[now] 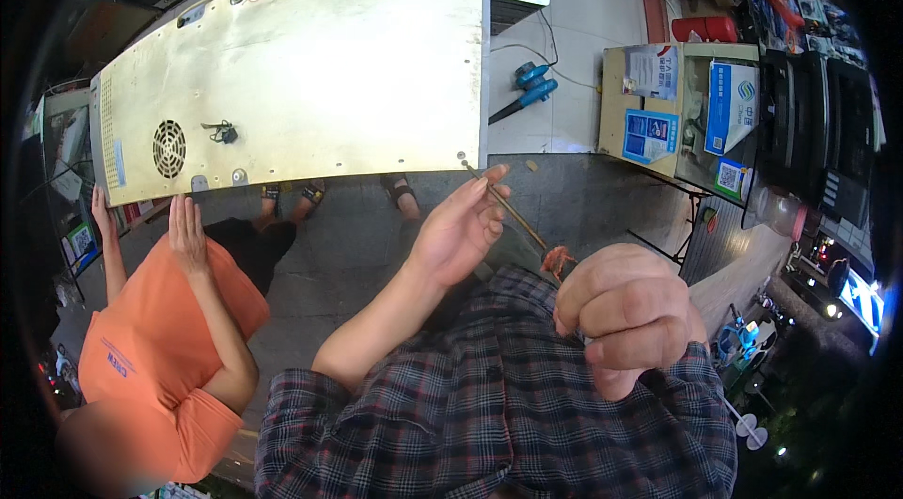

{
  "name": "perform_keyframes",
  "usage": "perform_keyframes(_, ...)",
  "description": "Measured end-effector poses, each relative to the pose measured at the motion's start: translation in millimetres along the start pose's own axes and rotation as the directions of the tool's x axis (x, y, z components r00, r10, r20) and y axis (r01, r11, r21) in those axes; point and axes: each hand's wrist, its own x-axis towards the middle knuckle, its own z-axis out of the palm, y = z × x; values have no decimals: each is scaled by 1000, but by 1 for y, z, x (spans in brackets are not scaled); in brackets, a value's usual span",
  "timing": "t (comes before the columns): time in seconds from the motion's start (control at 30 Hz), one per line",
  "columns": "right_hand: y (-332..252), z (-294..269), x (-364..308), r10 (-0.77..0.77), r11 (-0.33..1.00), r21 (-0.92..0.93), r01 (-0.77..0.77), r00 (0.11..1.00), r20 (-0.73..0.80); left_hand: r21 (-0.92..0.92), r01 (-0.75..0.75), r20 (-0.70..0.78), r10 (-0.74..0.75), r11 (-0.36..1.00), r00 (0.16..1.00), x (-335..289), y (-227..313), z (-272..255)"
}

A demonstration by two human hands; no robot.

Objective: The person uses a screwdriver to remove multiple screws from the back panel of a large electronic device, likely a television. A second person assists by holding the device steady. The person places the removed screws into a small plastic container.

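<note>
A large pale metal panel (320,66) with screws along its edges, a round vent grille (169,149) and a small black connector (222,132) fills the upper left. At its near right corner, the tip of a long thin screwdriver (520,218) meets a screw (462,157). My left hand (461,231) pinches the shaft close to the tip between thumb and fingers. My right hand (628,311) is closed in a fist at the other end, around the handle, which it mostly hides. Reddish, ragged material (557,261) shows on the screwdriver just ahead of that fist.
At the left, a person in an orange shirt (169,358) has both hands at the panel's near edge. A blue blower (532,85) lies on white tiles beyond the panel. Boxes with posters (649,104), a red cylinder (704,29) and a clear jar (781,214) stand at right.
</note>
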Motion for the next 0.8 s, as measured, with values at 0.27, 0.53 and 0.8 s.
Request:
perform_keyframes(0.27,4,5,7,74,997,-12,-74,997,22,32,-19,-2,19,999,1000,3,4,-10)
perform_keyframes(0.53,7,4,9,69,998,-10,-69,997,24,25,-41,34,40,999,999,4,2,-14)
perform_keyframes(0.8,3,2,16,147,989,-20,-146,989,18,51,-52,19,51,997,999,4,5,-15)
